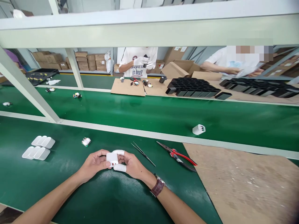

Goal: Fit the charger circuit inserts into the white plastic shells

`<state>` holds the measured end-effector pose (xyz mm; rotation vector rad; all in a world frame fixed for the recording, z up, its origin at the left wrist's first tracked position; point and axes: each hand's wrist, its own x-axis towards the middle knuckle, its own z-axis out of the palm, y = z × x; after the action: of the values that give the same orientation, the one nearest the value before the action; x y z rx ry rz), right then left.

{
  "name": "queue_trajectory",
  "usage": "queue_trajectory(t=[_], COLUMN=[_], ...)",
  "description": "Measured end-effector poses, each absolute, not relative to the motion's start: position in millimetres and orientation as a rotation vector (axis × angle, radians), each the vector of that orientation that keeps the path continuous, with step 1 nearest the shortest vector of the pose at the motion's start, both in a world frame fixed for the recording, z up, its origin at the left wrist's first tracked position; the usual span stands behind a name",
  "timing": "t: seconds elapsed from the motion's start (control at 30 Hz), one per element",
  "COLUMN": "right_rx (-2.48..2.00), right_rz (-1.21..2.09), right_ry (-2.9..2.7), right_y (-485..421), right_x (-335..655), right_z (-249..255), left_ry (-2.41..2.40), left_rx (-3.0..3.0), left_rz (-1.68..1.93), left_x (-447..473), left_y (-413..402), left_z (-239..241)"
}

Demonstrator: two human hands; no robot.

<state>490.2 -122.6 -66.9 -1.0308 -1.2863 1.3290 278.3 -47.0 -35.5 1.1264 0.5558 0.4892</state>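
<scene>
Between both hands, just above the green worktop (112,199), is a white charger housing (112,158) with small port openings on its near face. My left hand (97,163) pinches its left side with thumb and fingers. On the other side my right hand (129,163), wearing white finger cots, grips the same housing. To the left lies a small circuit board (86,142) with a white top. Further left are several empty white housings (38,147) in two rows. Right of my hands lie metal tweezers (143,154) and red-and-black long-nose pliers (176,155).
A cardboard sheet (247,180) covers the right of the bench. Beyond a pale rail (140,133), a green belt (130,109) carries a white housing (198,129) and several small boards. Across it, two people work beside black cases (193,87). A metal beam (149,34) crosses above.
</scene>
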Motion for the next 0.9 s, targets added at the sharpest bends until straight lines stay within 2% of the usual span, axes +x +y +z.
queue_trajectory(t=[0.2,0.3,0.5,0.73,0.9], right_rx=[-1.057,-1.089,-1.125,-1.182,-1.204], right_rz=[1.09,1.021,0.902,0.911,0.909], right_ry=[-1.359,-1.306,-1.437,-1.475,-1.521], right_y=[-121.7,-119.4,-118.0,-117.3,-121.2], right_x=[484.4,483.7,486.7,489.5,490.0], right_z=[-82.1,-89.9,-92.6,-87.9,-87.2], left_ry=[0.719,0.982,1.307,1.309,1.403], left_rx=[1.489,1.874,2.079,2.261,2.348], left_rz=[0.454,0.685,0.948,1.043,1.207], left_x=[279.2,291.0,322.6,295.7,196.3], left_y=[-8.5,47.0,141.9,123.1,83.1], left_z=[-29.4,-15.1,1.2,-16.1,17.6])
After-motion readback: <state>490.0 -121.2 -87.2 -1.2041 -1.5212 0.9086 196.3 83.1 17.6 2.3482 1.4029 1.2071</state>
